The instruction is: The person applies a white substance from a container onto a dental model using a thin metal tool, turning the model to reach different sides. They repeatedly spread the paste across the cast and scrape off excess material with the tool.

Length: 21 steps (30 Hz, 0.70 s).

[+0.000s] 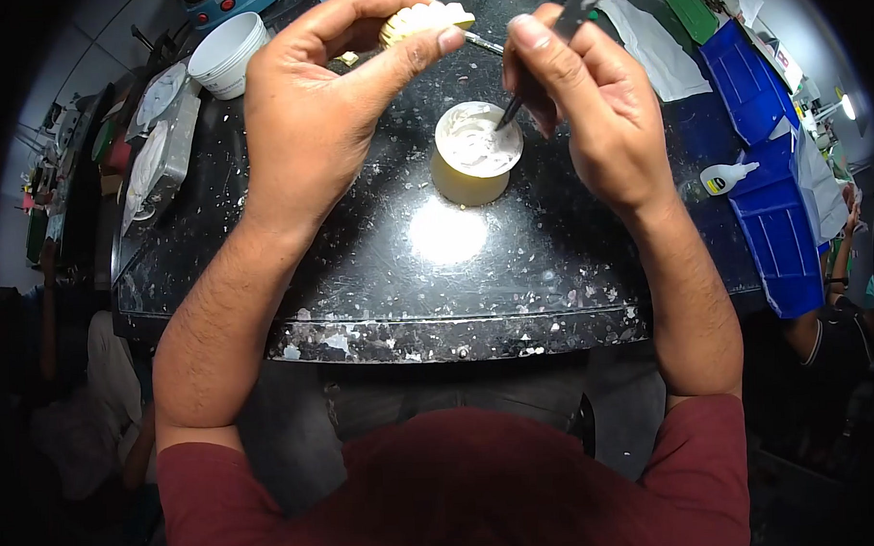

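My left hand (320,104) is closed, pinching a pale yellow dental model (426,23) with tooth-like ridges between thumb and fingers. My right hand (590,94) grips a dark, slim tool (574,16) flecked with white; it slants down past the fingers. Its narrow tip overlaps the mouth of a round cream-coloured cup (472,180) standing on the table between my hands. White paste (476,146) coats the cup's inside. A thin silvery rod (484,43) shows between the model and my right fingertips.
The black table (389,275) is spattered with white. Stacked white tubs (227,54) stand at the back left, beside a grey box (163,153). On the right are blue trays (777,218), a small white bottle (727,176) and a white cloth (655,49). Other people sit at both sides.
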{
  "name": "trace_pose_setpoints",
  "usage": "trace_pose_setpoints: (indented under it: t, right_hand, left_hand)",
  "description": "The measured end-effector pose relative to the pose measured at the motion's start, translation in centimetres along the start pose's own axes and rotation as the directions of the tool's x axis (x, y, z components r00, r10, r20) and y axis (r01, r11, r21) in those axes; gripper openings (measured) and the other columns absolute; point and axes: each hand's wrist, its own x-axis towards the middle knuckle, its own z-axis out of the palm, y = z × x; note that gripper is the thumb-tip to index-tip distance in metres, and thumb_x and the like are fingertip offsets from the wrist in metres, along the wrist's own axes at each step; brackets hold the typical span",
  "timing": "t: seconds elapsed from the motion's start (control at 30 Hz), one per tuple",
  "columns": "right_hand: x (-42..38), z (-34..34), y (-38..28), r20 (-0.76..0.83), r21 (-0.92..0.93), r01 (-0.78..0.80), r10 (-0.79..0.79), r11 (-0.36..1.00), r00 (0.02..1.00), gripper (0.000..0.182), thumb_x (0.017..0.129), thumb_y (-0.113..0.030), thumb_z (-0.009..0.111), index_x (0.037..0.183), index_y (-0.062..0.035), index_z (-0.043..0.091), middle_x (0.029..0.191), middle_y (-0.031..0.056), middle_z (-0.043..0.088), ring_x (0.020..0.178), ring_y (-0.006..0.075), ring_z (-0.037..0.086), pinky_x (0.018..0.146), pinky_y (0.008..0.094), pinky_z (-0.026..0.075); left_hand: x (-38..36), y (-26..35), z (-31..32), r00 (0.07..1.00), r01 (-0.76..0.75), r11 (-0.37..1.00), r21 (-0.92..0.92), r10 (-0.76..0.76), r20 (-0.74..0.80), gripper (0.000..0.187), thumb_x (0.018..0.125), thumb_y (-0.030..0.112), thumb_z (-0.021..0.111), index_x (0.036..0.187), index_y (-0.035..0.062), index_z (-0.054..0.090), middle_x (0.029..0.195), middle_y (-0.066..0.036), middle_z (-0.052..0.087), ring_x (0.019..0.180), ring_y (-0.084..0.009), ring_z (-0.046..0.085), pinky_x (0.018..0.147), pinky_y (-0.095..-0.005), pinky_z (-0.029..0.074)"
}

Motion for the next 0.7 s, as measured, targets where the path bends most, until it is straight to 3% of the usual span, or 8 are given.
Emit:
trace_pose_setpoints:
  t: [0.07,0.2,0.4,0.53,0.67,0.7]
  right_hand:
    - [-0.2,-0.4,-0.5,0.051,-0.169,-0.033,0.042,0.985,0.998,0.023,0.097,-0.023,0.063,0.100,-0.0010,0.069,0.079,0.0040,0.070,0.072,0.0109,0.066,0.066,0.0243,0.051]
    - [-0.1,-0.3,0.3,0.061,-0.234,0.151,-0.140,0.960,0.988,0.024,0.099,-0.024,0.060,0.101,-0.0015,0.069,0.074,0.0082,0.068,0.066,0.0130,0.065,0.058,0.0286,0.048]
    - [-0.1,-0.3,0.0,0.079,-0.316,0.160,-0.142,0.935,0.987,0.023,0.098,-0.022,0.060,0.101,-0.0015,0.069,0.076,0.0132,0.068,0.066,0.0186,0.068,0.059,0.0304,0.049]
    - [0.0,-0.5,0.4,0.098,-0.353,0.201,-0.178,0.914,0.979,0.023,0.098,-0.022,0.060,0.101,-0.0015,0.069,0.077,0.0133,0.069,0.067,0.0184,0.068,0.059,0.0302,0.049]
    - [-0.2,-0.4,0.4,0.103,-0.301,0.134,-0.108,0.944,0.989,0.023,0.099,-0.022,0.060,0.101,-0.0013,0.069,0.077,0.0119,0.069,0.068,0.0148,0.067,0.060,0.0280,0.049]
    - [-0.2,-0.4,0.4,0.092,-0.269,0.112,-0.090,0.957,0.992,0.023,0.099,-0.022,0.060,0.101,-0.0012,0.069,0.077,0.0113,0.069,0.068,0.0135,0.067,0.060,0.0272,0.049]
  left_hand:
    - [-0.2,0.2,0.1,0.987,0.073,0.992,0.102,-0.087,0.136,0.024,0.085,0.008,0.075,0.108,0.0006,0.070,0.101,-0.007,0.071,0.095,-0.0105,0.066,0.086,-0.0247,0.051]
    - [-0.6,0.0,0.5,0.976,0.021,0.950,0.311,-0.087,0.199,0.027,0.082,0.010,0.078,0.106,0.0014,0.071,0.098,-0.005,0.072,0.094,-0.0114,0.065,0.086,-0.0263,0.051]
    - [-0.8,-0.3,0.4,0.976,-0.029,0.913,0.407,-0.063,0.210,0.031,0.080,0.014,0.080,0.107,0.0026,0.071,0.100,-0.007,0.071,0.096,-0.0137,0.065,0.088,-0.0278,0.051]
    - [-0.7,-0.2,0.3,0.973,-0.045,0.900,0.433,-0.058,0.222,0.032,0.079,0.014,0.081,0.108,0.0038,0.071,0.101,-0.008,0.071,0.097,-0.0147,0.066,0.088,-0.0286,0.052]
    - [-0.9,-0.6,0.4,0.973,-0.086,0.879,0.470,-0.027,0.229,0.032,0.079,0.015,0.081,0.108,0.0045,0.072,0.102,-0.009,0.070,0.097,-0.0158,0.066,0.089,-0.0293,0.052]
    - [-0.8,-0.9,0.5,0.977,-0.135,0.881,0.454,0.041,0.210,0.027,0.079,0.017,0.080,0.102,0.0053,0.072,0.093,-0.008,0.071,0.088,-0.0178,0.067,0.086,-0.0316,0.050]
